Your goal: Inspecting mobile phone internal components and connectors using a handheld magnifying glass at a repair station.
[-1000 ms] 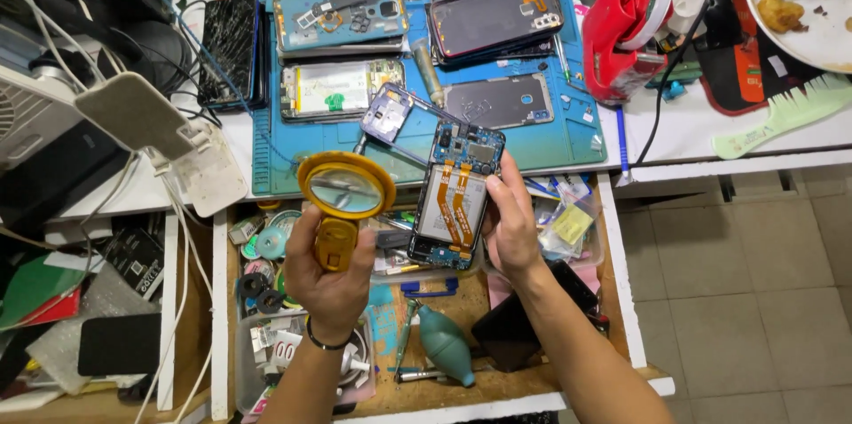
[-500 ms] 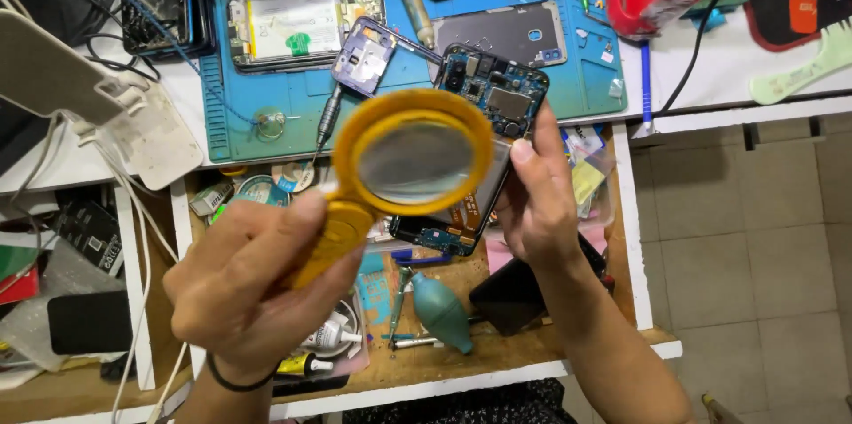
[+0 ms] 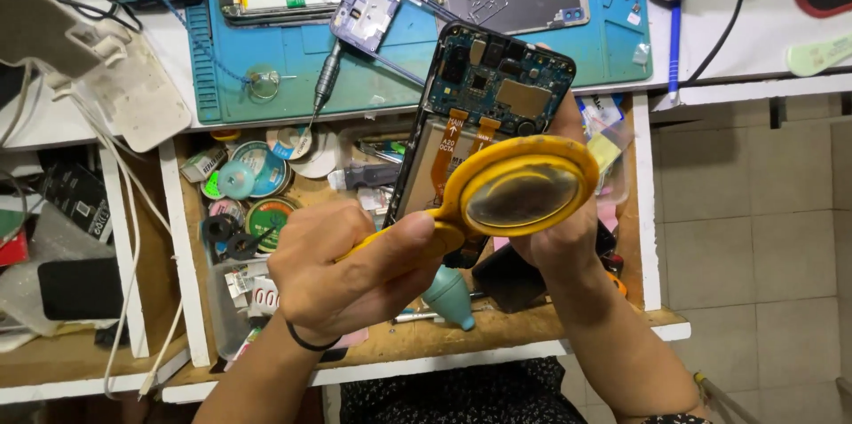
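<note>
Left hand (image 3: pixel 351 269) fisted around handle of yellow magnifying glass (image 3: pixel 519 189), round lens hovering over lower half of opened phone (image 3: pixel 484 113). Right hand (image 3: pixel 564 242) gripping phone from beneath, tilted upright above cluttered wooden drawer (image 3: pixel 639 211). Beyond, blue ribbed mat (image 3: pixel 399 78) on white counter (image 3: pixel 754 51); bare tiled floor (image 3: pixel 754 229) rightward.

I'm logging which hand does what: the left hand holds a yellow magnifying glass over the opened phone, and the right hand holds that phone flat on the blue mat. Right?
Not quite. The left hand does hold the yellow magnifying glass over the opened phone, but the right hand holds that phone lifted above the open drawer, not flat on the blue mat. The head view shows it.
</note>
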